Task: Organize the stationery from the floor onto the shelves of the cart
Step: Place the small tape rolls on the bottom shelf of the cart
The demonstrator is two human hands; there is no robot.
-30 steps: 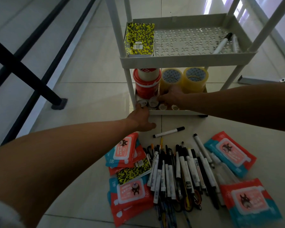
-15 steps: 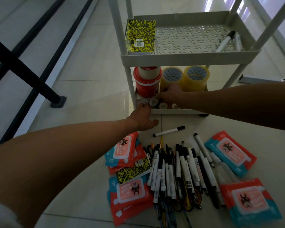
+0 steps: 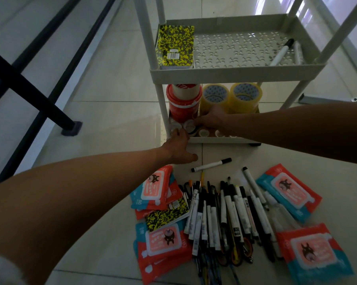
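Plastic markers (image 3: 224, 214) lie in a loose heap on the floor (image 3: 111, 83), flanked by soft wipe packs (image 3: 289, 192), with one lone marker (image 3: 211, 165) nearest the cart (image 3: 235, 72). The right hand (image 3: 211, 121) reaches among small tape rolls (image 3: 188, 126) on the bottom shelf; whether its grip is clamped on one I cannot tell. The left hand (image 3: 180, 150) rests at the shelf's front edge, its fingers hidden. Markers look light, stiff and prone to rolling: best pinched mid-barrel.

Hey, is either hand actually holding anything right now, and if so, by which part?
Cannot be told. Both the right hand and left hand reach among the small tape rolls on the cart's bottom shelf, fingertips hidden.
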